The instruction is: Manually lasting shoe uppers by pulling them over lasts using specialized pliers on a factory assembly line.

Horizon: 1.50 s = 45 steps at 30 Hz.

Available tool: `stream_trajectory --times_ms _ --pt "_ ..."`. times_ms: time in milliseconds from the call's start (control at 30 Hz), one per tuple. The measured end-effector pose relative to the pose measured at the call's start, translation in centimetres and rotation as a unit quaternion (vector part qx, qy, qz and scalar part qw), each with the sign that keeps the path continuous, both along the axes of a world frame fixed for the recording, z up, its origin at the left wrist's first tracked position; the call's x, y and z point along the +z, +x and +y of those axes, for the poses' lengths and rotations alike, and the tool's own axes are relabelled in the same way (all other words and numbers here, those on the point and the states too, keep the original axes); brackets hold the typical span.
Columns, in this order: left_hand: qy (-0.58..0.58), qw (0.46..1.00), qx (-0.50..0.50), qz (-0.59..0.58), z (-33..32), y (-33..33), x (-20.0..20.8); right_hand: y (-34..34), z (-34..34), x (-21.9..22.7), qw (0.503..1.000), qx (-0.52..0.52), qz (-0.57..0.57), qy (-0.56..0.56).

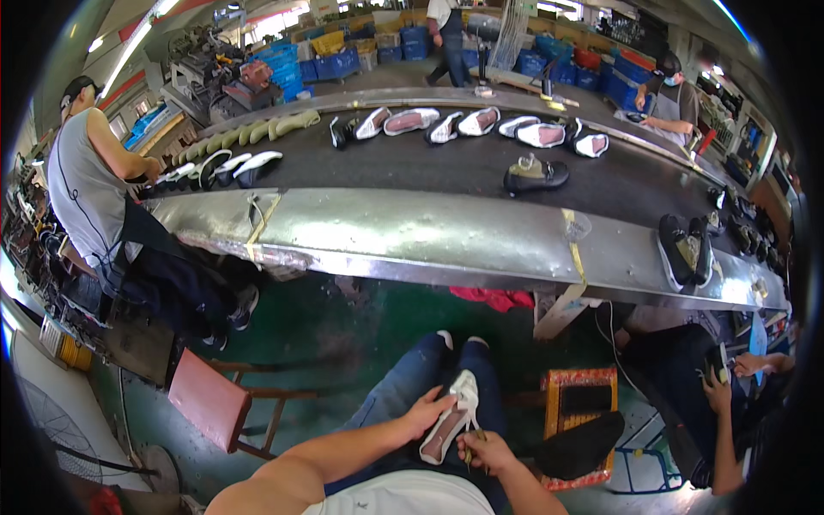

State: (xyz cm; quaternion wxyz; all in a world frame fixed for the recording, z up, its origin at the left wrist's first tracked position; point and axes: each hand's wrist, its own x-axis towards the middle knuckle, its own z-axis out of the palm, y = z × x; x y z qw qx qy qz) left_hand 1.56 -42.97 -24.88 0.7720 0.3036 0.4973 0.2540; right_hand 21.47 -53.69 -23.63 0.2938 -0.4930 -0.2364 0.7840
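Note:
A white shoe with a pinkish insole lies lengthwise on my lap. My left hand is closed on its left side, near the laced end. White laces run from the shoe toward my right hand, which is closed beside its lower right edge. A small brass-coloured tool, perhaps thread snips, shows between the right fingers. Most of that tool is hidden, so its exact kind cannot be made out.
Ahead runs a conveyor belt with a metal edge, bearing rows of shoes. Left of me stands a pink-seated stool; right, an orange-framed chair. Co-workers are at the far left, far right and near right.

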Motion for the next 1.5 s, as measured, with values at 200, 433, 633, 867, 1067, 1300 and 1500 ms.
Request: stream_trajectory --times_ms 200,433,633,867,1067,1300,1500 --pt "-0.030 0.998 -0.018 0.059 -0.3 0.1 0.0 0.8 -0.4 3.6 0.997 0.047 -0.041 -0.051" --pt "0.023 0.992 -0.057 0.111 1.3 1.3 0.3 4.3 1.4 3.5 0.984 0.152 -0.089 0.018" --pt "0.028 0.989 -0.094 0.111 0.7 1.5 0.8 2.9 3.7 8.0 0.919 0.136 -0.324 0.177" --pt "0.042 0.980 -0.120 0.155 -0.4 1.3 0.4 3.1 7.5 7.5 0.786 0.270 -0.450 0.325" --pt "0.048 0.984 -0.133 0.113 1.2 1.2 3.4 2.5 7.6 9.4 0.739 0.292 -0.504 0.338" --pt "0.020 0.980 -0.145 0.138 1.2 1.6 2.9 5.1 4.7 7.5 0.833 0.236 -0.453 0.213" --pt "0.016 0.984 -0.151 0.089 0.9 0.5 1.7 4.5 -0.3 8.5 0.819 0.366 -0.368 0.245"
